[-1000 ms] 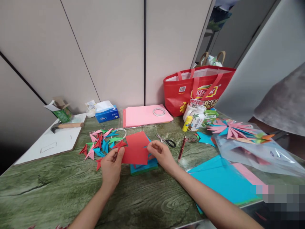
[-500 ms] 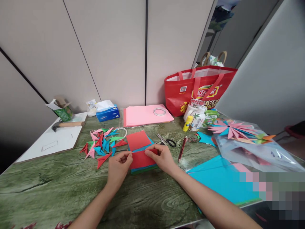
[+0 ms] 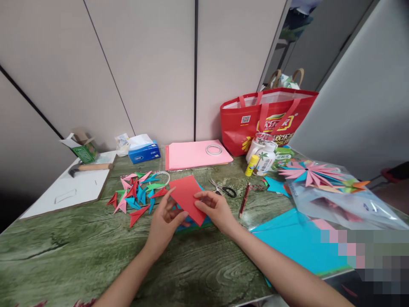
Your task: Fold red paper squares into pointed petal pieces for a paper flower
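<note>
A small red paper (image 3: pixel 191 204) is held tilted between my two hands, above a stack of blue and green paper (image 3: pixel 188 226). My right hand (image 3: pixel 215 209) pinches its right edge between thumb and fingers. Around the lower left edge, my left hand (image 3: pixel 168 217) has its fingers and thumb curved, gripping the paper. Another red sheet (image 3: pixel 185 181) lies just behind, partly covered. Folded paper pieces (image 3: pixel 137 192) in red, blue, pink and green lie in a pile to the left. Scissors (image 3: pixel 223 188) rest behind my right hand.
Pink sheets (image 3: pixel 194 154) lie at the back beside a blue tissue box (image 3: pixel 143 152). A glue stick (image 3: pixel 252 165), pen (image 3: pixel 244 200) and red bag (image 3: pixel 249 128) are rightward, near blue paper (image 3: pixel 297 243). At left, a hammer (image 3: pixel 92 166) lies on a white board (image 3: pixel 70 187).
The red paper has been lifted off the stack and turned so it slants. My left hand has opened from a pinch and shifted around its lower left side.
</note>
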`<action>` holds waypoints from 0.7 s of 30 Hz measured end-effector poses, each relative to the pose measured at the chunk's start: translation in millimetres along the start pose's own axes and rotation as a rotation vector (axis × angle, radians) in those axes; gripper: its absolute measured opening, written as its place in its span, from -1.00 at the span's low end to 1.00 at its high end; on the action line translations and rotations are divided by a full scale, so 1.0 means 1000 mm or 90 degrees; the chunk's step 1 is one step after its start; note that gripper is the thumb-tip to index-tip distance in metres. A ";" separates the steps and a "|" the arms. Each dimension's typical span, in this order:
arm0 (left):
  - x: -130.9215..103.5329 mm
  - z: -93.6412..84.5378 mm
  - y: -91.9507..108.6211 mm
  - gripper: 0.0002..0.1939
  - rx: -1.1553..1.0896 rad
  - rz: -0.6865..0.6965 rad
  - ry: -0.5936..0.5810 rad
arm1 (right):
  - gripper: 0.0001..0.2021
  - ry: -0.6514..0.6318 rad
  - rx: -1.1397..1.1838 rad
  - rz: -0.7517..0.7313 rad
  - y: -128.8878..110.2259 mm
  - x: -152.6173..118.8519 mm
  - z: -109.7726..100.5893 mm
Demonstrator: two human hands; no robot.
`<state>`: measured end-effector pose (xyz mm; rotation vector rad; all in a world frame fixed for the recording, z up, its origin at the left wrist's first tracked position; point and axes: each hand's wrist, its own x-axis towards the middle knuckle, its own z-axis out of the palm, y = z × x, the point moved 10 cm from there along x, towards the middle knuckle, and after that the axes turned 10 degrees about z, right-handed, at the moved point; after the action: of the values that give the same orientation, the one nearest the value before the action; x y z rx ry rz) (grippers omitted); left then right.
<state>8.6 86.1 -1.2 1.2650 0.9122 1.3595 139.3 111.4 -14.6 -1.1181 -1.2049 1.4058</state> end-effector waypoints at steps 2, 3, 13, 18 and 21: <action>0.001 -0.003 0.002 -0.29 -0.001 0.013 0.005 | -0.74 -0.029 -0.035 -0.013 -0.002 -0.002 0.007; 0.002 -0.004 0.002 -0.30 -0.004 0.020 0.010 | -0.73 -0.039 -0.053 -0.016 -0.003 -0.003 0.009; 0.002 -0.008 0.010 -0.40 0.048 0.076 0.023 | -0.46 -0.124 -0.129 -0.038 -0.009 -0.017 0.028; 0.001 -0.012 0.009 -0.43 0.111 0.074 0.032 | -0.83 -0.083 -0.152 -0.073 -0.015 -0.014 0.023; 0.002 -0.018 -0.002 -0.67 0.182 0.050 0.016 | -0.82 -0.043 -0.124 -0.062 -0.013 -0.009 0.014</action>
<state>-8.4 90.7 -5.4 1.5165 1.1145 1.3412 127.8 101.6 0.0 -1.1356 -1.4506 1.2816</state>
